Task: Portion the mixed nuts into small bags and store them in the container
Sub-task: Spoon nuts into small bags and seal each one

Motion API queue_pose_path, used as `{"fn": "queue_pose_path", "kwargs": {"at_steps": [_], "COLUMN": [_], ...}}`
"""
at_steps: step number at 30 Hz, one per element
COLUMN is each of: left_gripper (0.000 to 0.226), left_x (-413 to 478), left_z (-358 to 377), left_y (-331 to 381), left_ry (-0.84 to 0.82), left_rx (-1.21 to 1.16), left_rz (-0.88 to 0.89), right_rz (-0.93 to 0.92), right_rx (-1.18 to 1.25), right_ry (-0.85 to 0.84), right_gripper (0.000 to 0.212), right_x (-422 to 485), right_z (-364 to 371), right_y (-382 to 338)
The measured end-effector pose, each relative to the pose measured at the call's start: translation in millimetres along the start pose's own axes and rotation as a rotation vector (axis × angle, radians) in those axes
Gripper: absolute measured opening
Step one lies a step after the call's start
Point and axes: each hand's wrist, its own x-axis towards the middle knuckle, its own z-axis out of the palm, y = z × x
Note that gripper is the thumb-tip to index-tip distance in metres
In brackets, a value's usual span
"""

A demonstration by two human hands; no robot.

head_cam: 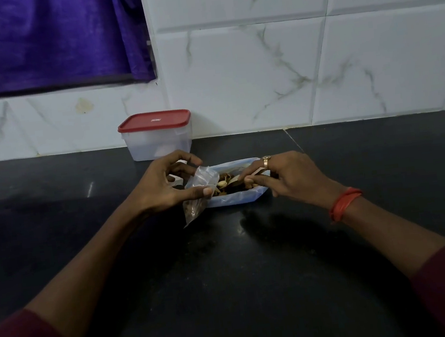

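Observation:
A shallow translucent tray of mixed nuts rests on the black counter. My left hand holds a small clear bag by its mouth at the tray's left end; a few nuts show in the bag's bottom. My right hand, with a ring, reaches into the tray from the right, fingertips pinched on some nuts. A clear container with a closed red lid stands behind, against the wall.
A white marble-tiled wall rises along the counter's back edge. A purple curtain hangs at the upper left. A red thread band circles my right wrist.

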Motion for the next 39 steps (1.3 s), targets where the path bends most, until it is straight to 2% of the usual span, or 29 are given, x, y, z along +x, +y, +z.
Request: {"fn": "queue_pose_path", "kwargs": {"at_steps": [5,9,12,15,21,26,34,39], "left_gripper": [0.065,0.066,0.067,0.066,0.065,0.066,0.067,0.066], "left_x": [0.1,1.1,0.5,0.8,0.3,0.8,0.4,0.9], "left_z": [-0.7,-1.7,-2.0,-1.5,0.2,1.4,2.6,3.1], "left_y": [0.0,0.2,-0.1,-0.6,-0.8,-1.2,-0.4,-1.4], "left_ry": [0.000,-0.012,-0.013,-0.009,-0.005,-0.001,0.009,0.006], "left_rx": [0.004,0.011,0.011,0.015,0.020,0.024,0.017,0.018], "left_rz": [0.005,0.007,0.011,0.016,0.024,0.023,0.025,0.028], "right_rz": [0.006,0.029,0.113,0.255,0.553,0.748,0.896,1.023], "right_rx": [0.148,0.046,-0.067,0.006,0.320,0.571,0.648,0.916], "right_ry": [0.155,0.299,0.188,0.080,0.204,0.150,0.124,0.071], "right_gripper": [0.028,0.028,0.034,0.031,0.029,0.028,0.028,0.025], "right_x": [0.9,2.2,-1.9,-4.6,0.8,0.8,4.0,5.6], "right_z": [-6.0,-6.8,-0.6,5.9,4.3,9.8,6.4,12.7], "right_y": [3.7,7.1,8.1,3.3,-6.6,-10.5,-17.8,-26.5]}}
